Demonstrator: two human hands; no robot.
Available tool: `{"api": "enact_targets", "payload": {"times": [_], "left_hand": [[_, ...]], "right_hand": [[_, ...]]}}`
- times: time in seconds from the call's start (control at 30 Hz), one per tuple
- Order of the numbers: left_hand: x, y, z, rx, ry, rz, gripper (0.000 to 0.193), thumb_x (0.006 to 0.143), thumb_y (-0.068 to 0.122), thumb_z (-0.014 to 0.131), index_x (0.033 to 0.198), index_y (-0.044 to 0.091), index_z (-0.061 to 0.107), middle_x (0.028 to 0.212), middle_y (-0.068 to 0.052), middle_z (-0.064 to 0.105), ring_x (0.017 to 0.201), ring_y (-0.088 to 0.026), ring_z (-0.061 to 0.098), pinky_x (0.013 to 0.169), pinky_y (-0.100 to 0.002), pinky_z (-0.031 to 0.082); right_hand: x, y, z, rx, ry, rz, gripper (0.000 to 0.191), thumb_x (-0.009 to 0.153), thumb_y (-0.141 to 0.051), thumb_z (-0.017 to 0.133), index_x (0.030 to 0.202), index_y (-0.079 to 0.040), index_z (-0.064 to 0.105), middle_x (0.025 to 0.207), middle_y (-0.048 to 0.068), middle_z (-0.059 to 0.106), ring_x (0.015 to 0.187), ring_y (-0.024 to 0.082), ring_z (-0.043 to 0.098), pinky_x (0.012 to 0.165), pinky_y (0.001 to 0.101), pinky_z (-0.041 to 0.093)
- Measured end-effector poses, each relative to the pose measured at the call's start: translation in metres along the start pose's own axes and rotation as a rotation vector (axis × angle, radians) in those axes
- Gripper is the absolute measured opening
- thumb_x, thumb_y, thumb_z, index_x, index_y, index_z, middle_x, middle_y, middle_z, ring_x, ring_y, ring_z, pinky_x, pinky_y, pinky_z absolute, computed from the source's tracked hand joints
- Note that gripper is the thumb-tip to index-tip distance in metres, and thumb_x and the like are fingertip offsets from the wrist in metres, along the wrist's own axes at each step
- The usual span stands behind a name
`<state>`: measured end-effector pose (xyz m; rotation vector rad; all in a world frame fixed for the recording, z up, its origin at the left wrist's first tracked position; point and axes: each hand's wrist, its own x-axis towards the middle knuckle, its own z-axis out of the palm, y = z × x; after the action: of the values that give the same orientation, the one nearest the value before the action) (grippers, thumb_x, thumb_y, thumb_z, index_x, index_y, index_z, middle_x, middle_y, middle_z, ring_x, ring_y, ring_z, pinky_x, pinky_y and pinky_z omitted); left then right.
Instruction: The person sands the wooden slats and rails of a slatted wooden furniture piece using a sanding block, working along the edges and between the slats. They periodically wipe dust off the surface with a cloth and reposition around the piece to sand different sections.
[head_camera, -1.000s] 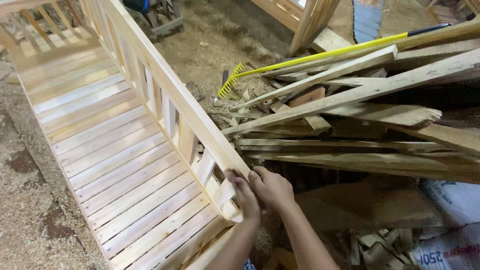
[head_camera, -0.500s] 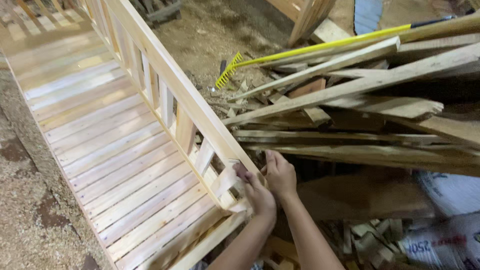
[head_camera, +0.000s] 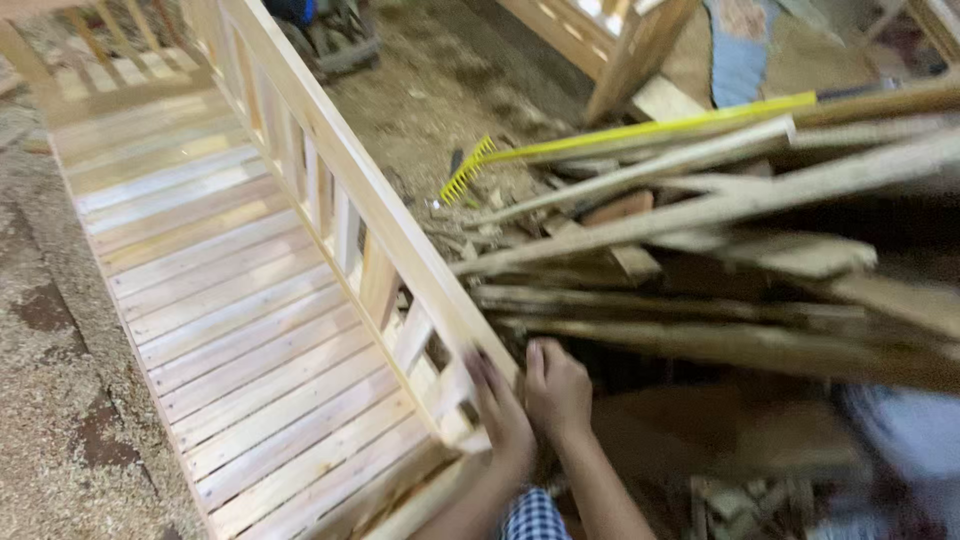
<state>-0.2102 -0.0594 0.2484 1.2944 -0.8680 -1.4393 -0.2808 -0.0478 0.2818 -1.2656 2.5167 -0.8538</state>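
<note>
Both hands, left hand (head_camera: 500, 415) and right hand (head_camera: 557, 388), curl side by side around the wooden rail's (head_camera: 400, 240) near end.

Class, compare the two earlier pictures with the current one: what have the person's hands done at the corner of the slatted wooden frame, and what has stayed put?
Both hands stayed at the near corner of the slatted wooden frame. The left hand remains against the corner post; the right hand has shifted slightly, now just beside the top rail's end. Nothing was picked up or let go. The frame, the pile of boards and the yellow rake have not moved.
</note>
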Motion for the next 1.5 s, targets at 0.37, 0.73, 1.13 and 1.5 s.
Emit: {"api": "enact_targets", "payload": {"times": [0.37, 0.73, 1.13, 1.5], "left_hand": [[0.196, 0.018, -0.015, -0.017, 0.192, -0.181, 0.073, 0.106, 0.056, 0.030, 0.130, -0.005, 0.062, 0.114, -0.023, 0.074, 0.104, -0.033, 0.071, 0.092, -0.044, 0.054], [0.055, -0.138, -0.023, 0.767, 0.427, 0.941, 0.050, 0.118, 0.030, 0.044, 0.151, -0.007, 0.034, 0.152, -0.029, 0.041, 0.151, -0.036, 0.036, 0.128, -0.044, 0.023], [0.243, 0.031, -0.050, 0.026, 0.276, 0.109, 0.051, 0.108, 0.035, 0.039, 0.147, 0.003, 0.048, 0.145, -0.016, 0.060, 0.135, -0.026, 0.055, 0.114, -0.035, 0.039], [0.097, -0.044, -0.041, 0.262, 0.450, 0.147, 0.038, 0.102, 0.026, 0.055, 0.133, 0.007, 0.067, 0.136, -0.014, 0.067, 0.133, -0.027, 0.057, 0.112, -0.039, 0.040]], "right_hand": [[0.144, 0.025, 0.036, 0.331, -0.792, 0.062, 0.044, 0.104, -0.039, 0.057, 0.120, -0.001, 0.071, 0.075, 0.010, 0.072, 0.067, 0.016, 0.067, 0.062, 0.0287, 0.053], [0.250, -0.219, 0.177, -0.290, -0.711, -0.670, 0.070, 0.108, -0.059, 0.045, 0.142, 0.001, 0.054, 0.136, 0.028, 0.063, 0.125, 0.040, 0.061, 0.109, 0.0505, 0.047], [0.249, -0.220, 0.232, -0.019, -0.494, -0.590, 0.092, 0.092, -0.042, 0.059, 0.163, -0.003, 0.016, 0.135, 0.043, 0.044, 0.112, 0.057, 0.054, 0.100, 0.0580, 0.045], [0.233, -0.221, 0.213, -0.229, -0.372, -1.348, 0.086, 0.082, -0.041, 0.063, 0.148, 0.006, 0.035, 0.149, 0.032, 0.039, 0.141, 0.050, 0.040, 0.118, 0.0627, 0.013]]}}
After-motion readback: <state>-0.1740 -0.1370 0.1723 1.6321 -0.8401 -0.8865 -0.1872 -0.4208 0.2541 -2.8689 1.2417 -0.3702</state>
